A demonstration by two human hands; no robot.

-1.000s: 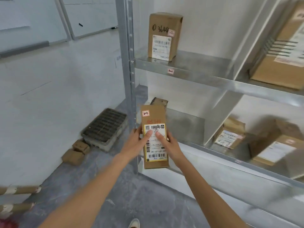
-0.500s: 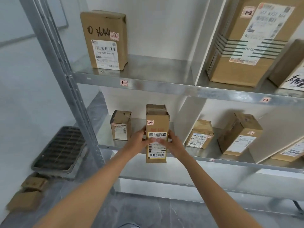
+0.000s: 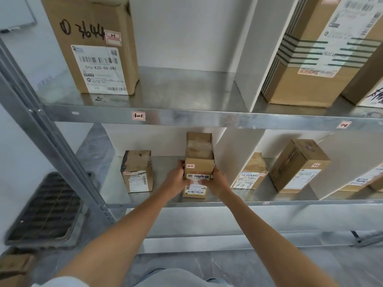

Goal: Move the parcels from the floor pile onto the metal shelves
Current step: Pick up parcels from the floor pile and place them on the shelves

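Observation:
A tall narrow cardboard parcel with a "2-1" sticker and a white barcode label stands on the lower metal shelf, near its front edge. My left hand grips its left side and my right hand grips its right side, thumbs over the label. To its left on the same shelf stands a small worn parcel. A white divider panel rises just right of the held parcel.
The upper shelf carries a large box marked 3644 and a big striped box. Further parcels stand in the lower right bay. On the floor at left lie a dark grate and small boxes.
Both hands carried the parcel from in front of the shelf post rightward and forward onto the lower shelf; the view has moved closer to the shelves.

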